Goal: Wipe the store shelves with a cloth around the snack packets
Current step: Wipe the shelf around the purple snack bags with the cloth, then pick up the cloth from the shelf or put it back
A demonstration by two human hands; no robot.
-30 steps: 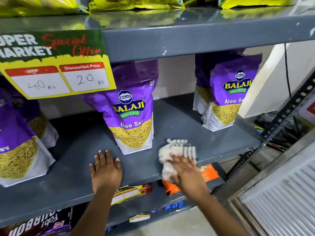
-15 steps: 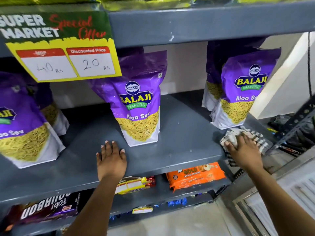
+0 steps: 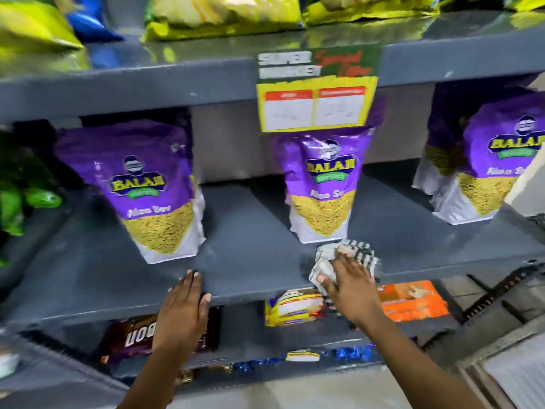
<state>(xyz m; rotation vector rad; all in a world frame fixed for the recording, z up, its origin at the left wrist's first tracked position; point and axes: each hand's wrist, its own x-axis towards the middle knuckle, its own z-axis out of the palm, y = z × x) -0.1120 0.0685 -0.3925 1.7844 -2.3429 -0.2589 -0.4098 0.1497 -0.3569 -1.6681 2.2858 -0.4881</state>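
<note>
The grey shelf [image 3: 250,231] is a flat painted board, and its front edge runs across the middle of the view. On it stand 3 groups of purple Aloo Sev packets: one on the left [image 3: 153,190], one in the middle [image 3: 323,187] and one on the right [image 3: 495,172], each upright and well apart from the next. The picture is a little blurred.

The right hand [image 3: 351,286] lies flat with the fingers spread wide, and it presses a striped cloth [image 3: 343,261] onto the shelf near the front edge. The cloth is crumpled and lies just in front of the middle packet, almost touching its base. The left hand [image 3: 184,308] is open too, with the fingers close together, and rests over the front edge of the shelf, holding nothing.

A yellow price tag [image 3: 315,104] hangs from the shelf above. On that upper shelf lie yellow-green bags [image 3: 224,16]. Under the wiped shelf there are a dark packet [image 3: 132,338], a yellow packet [image 3: 293,308] and an orange packet [image 3: 413,299]. At the left side I see green packets [image 3: 20,196].
</note>
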